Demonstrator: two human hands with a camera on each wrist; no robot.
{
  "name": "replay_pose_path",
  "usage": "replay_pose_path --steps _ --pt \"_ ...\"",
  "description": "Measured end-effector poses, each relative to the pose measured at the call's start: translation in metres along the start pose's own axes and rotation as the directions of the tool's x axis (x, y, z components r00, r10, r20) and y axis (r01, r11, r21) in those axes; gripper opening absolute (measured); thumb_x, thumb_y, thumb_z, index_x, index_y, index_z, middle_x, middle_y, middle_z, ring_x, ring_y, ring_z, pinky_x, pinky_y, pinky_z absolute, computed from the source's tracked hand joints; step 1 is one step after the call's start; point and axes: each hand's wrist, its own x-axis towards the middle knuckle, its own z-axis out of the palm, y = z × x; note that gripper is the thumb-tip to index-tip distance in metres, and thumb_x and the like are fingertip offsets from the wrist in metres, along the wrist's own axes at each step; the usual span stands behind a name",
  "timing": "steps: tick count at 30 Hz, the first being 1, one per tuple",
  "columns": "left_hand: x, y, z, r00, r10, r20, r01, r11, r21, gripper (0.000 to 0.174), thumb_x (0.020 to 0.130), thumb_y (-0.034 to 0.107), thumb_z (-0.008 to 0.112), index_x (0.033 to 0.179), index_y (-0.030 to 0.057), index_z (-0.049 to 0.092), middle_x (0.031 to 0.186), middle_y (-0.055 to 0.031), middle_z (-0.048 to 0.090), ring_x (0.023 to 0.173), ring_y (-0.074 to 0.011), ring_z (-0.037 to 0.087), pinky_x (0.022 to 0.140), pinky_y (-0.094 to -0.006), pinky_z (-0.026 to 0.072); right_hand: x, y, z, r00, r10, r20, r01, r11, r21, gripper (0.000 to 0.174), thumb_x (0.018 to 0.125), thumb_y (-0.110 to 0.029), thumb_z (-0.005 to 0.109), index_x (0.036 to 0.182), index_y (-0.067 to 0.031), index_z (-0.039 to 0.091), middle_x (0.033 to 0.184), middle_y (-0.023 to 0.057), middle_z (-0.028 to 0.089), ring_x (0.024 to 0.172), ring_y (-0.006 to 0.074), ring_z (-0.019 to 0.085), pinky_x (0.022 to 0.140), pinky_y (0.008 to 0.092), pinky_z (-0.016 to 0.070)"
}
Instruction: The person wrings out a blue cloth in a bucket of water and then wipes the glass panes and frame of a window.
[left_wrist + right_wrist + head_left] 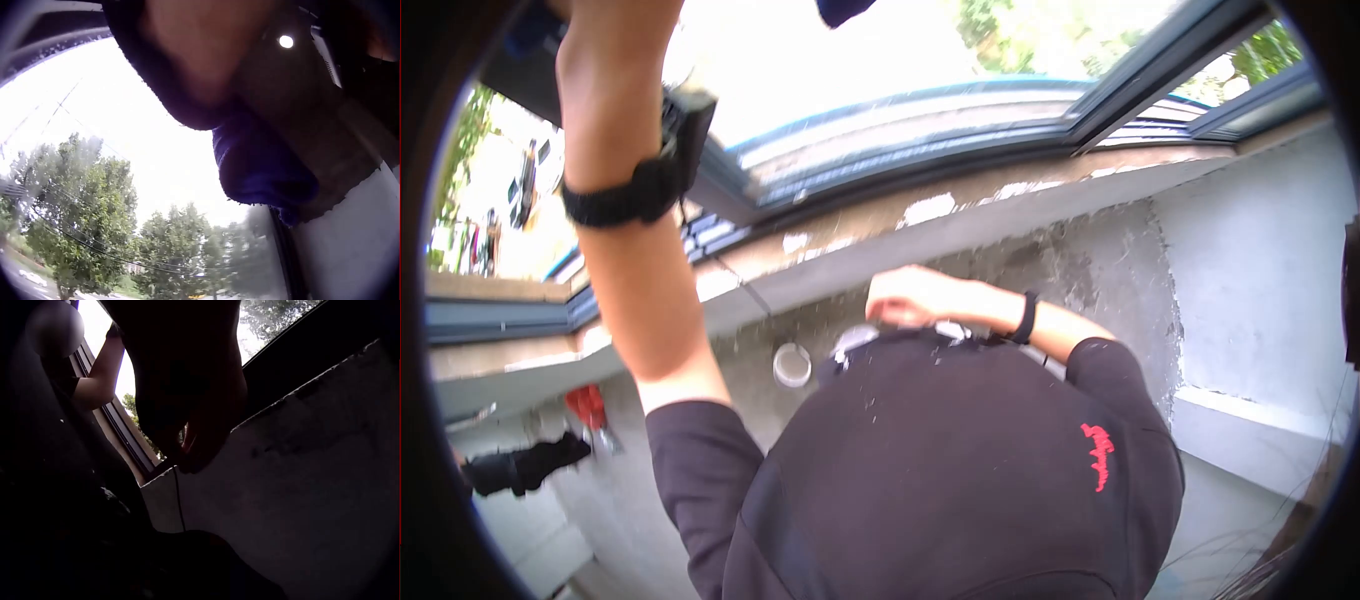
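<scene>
My left arm reaches up past the top edge of the head view, so the hand itself is out of that frame. In the left wrist view, the left hand (203,53) grips a bunched dark blue cloth (262,162) up against the bright window. A corner of the cloth (840,9) also hangs at the top of the head view. My right hand (915,296) hovers low in front of the body, its fingers loosely curled with nothing visible in them. In the right wrist view, the same hand (187,394) is mostly a dark silhouette.
A grey window frame (925,157) runs above a sill (830,232) with peeling paint. On the floor below stand a white round container (792,366) and a red object (585,405) at the left. A black-sleeved arm-like shape (525,467) juts in from the left edge.
</scene>
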Motion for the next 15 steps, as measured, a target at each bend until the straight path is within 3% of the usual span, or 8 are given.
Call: replay_pose_path --steps 3,5,6,8,10,12,14,15 --pt "0.025 0.002 0.000 0.999 -0.015 -0.041 0.016 1.000 0.011 0.058 0.093 0.048 0.057 0.145 0.0224 0.053 0.155 -0.0090 0.043 0.142 -0.0436 0.035 0.117 -0.0610 0.0228 -0.016 0.016 0.025 0.877 0.244 0.415 -0.327 0.934 0.143 0.020 0.088 -0.018 0.070 0.103 -0.0059 0.074 0.095 0.0114 0.075 0.087 0.0244 0.071 0.079 0.0389 0.0553" --pt "0.038 0.003 0.002 0.999 -0.014 -0.044 0.016 0.999 0.047 0.058 0.093 0.047 0.057 0.145 0.0223 0.054 0.155 -0.0085 0.043 0.141 -0.0435 0.036 0.116 -0.0611 0.0236 -0.017 0.011 0.024 0.816 0.297 0.496 -0.431 0.884 0.180 0.024 0.090 -0.024 0.071 0.105 -0.0049 0.073 0.089 0.0071 0.075 0.082 0.0178 0.068 0.075 0.0355 0.0535" --pt "0.039 0.002 -0.004 1.000 0.004 -0.002 -0.003 0.996 0.090 0.058 0.092 0.046 0.057 0.145 0.0218 0.054 0.154 -0.0082 0.044 0.141 -0.0439 0.037 0.116 -0.0615 0.0241 -0.015 0.017 0.025 0.771 0.314 0.554 -0.482 0.857 0.185 0.029 0.088 -0.027 0.071 0.107 -0.0053 0.073 0.099 0.0079 0.076 0.089 0.0201 0.070 0.080 0.0373 0.0537" --pt "0.042 0.000 -0.014 0.998 0.027 0.064 -0.036 0.989 0.142 0.058 0.091 0.044 0.058 0.144 0.0207 0.054 0.154 -0.0078 0.044 0.140 -0.0446 0.038 0.116 -0.0622 0.0252 -0.017 0.023 0.028 0.782 0.284 0.555 -0.495 0.823 0.277 0.024 0.090 -0.024 0.071 0.103 -0.0037 0.071 0.088 0.0020 0.072 0.080 0.0129 0.063 0.073 0.0328 0.0508" --pt "0.042 0.006 -0.016 0.999 0.010 0.033 -0.015 0.989 0.149 0.061 0.095 0.047 0.053 0.151 0.0253 0.044 0.156 -0.0051 0.042 0.137 -0.0416 0.041 0.114 -0.0573 0.0302 -0.016 0.024 0.028 0.767 0.251 0.590 -0.538 0.752 0.380 0.021 0.090 -0.024 0.072 0.098 -0.0042 0.069 0.083 -0.0017 0.067 0.077 0.0101 0.058 0.071 0.0304 0.0483" --pt "0.043 0.012 -0.018 1.000 -0.005 0.007 0.004 0.987 0.159 0.064 0.096 0.048 0.051 0.156 0.0274 0.037 0.158 -0.0039 0.039 0.136 -0.0401 0.042 0.113 -0.0547 0.0327 -0.020 0.033 0.026 0.756 0.200 0.623 -0.559 0.692 0.456 0.022 0.087 -0.020 0.074 0.101 -0.0037 0.068 0.089 -0.0005 0.067 0.081 0.0106 0.058 0.073 0.0308 0.0477" --pt "0.044 0.013 -0.019 1.000 -0.008 0.012 0.007 0.991 0.132 0.066 0.095 0.048 0.052 0.156 0.0284 0.038 0.160 -0.0029 0.037 0.138 -0.0422 0.041 0.114 -0.0572 0.0319 -0.024 0.032 0.017 0.761 0.162 0.628 -0.474 0.799 0.369 0.026 0.085 -0.019 0.076 0.105 -0.0033 0.068 0.093 0.0013 0.069 0.085 0.0123 0.060 0.078 0.0321 0.0483" --pt "0.045 0.014 -0.020 1.000 -0.009 0.011 0.008 0.992 0.125 0.066 0.094 0.049 0.053 0.156 0.0287 0.038 0.161 -0.0026 0.036 0.139 -0.0430 0.040 0.114 -0.0579 0.0316 -0.027 0.029 0.017 0.758 0.173 0.630 -0.501 0.772 0.391 0.027 0.085 -0.019 0.076 0.106 -0.0033 0.069 0.095 0.0021 0.071 0.088 0.0134 0.062 0.081 0.0330 0.0482"
